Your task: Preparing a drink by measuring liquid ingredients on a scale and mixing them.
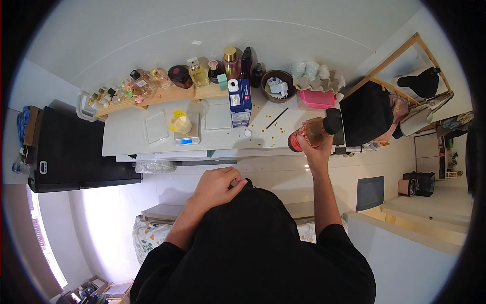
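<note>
My right hand (316, 154) grips a brown-filled bottle (314, 130) with a red label and a black cap. The bottle tilts to the right over the front right of the white tabletop (212, 146). Curled close to my black shirt, my left hand (220, 186) is away from the table; whether its fingers hold anything is hidden. A digital scale (187, 140) with a lit display carries a yellow-and-white cup (182, 123). Amber drops (276, 124) are scattered near a black stick (277, 118) and a small white round cap (248, 133).
A dark blue carton (240, 104) stands mid-table. Behind it, a wooden riser (163, 97) bears several perfume bottles. A brown bowl (279, 97) holds white chargers, beside an egg carton (321, 81) and a pink-lidded container (318, 99). Clear plastic lids (156, 127) lie left.
</note>
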The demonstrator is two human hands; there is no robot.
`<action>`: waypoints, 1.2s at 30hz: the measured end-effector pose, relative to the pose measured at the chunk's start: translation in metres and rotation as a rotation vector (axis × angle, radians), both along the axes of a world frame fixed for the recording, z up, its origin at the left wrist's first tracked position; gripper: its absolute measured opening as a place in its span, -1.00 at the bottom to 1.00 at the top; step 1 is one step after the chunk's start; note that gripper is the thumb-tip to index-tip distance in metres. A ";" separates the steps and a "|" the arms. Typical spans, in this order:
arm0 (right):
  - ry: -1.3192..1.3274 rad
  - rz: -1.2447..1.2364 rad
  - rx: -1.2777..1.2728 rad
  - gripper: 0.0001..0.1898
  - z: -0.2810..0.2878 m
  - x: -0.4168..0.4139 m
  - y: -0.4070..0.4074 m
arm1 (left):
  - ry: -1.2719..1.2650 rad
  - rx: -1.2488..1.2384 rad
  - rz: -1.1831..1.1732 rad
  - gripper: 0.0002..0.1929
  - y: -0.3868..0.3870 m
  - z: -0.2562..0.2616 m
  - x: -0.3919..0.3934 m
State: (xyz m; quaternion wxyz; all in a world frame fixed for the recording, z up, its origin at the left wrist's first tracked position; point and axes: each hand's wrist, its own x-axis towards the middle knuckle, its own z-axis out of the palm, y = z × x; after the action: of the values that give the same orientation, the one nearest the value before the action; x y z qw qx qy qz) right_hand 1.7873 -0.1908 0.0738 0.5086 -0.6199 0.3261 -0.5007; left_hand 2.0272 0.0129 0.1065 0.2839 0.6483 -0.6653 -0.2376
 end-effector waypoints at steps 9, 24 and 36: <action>-0.166 0.050 0.176 -0.37 -0.014 -0.013 -0.011 | -0.005 -0.073 -0.011 -0.79 -0.002 -0.002 0.001; -0.015 0.090 0.081 -0.32 0.023 0.008 -0.014 | 0.064 -0.261 0.011 -0.86 -0.046 0.055 0.014; 0.132 -0.223 -0.057 -0.24 -0.065 0.000 -0.052 | -0.092 -0.195 0.337 -0.82 -0.062 0.042 0.045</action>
State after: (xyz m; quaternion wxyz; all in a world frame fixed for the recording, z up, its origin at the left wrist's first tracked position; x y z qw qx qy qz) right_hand 1.7875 -0.2431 0.0093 0.4095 -0.6255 0.4116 -0.5212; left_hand 2.0720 -0.0494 0.1490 0.3503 0.7301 -0.5796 -0.0912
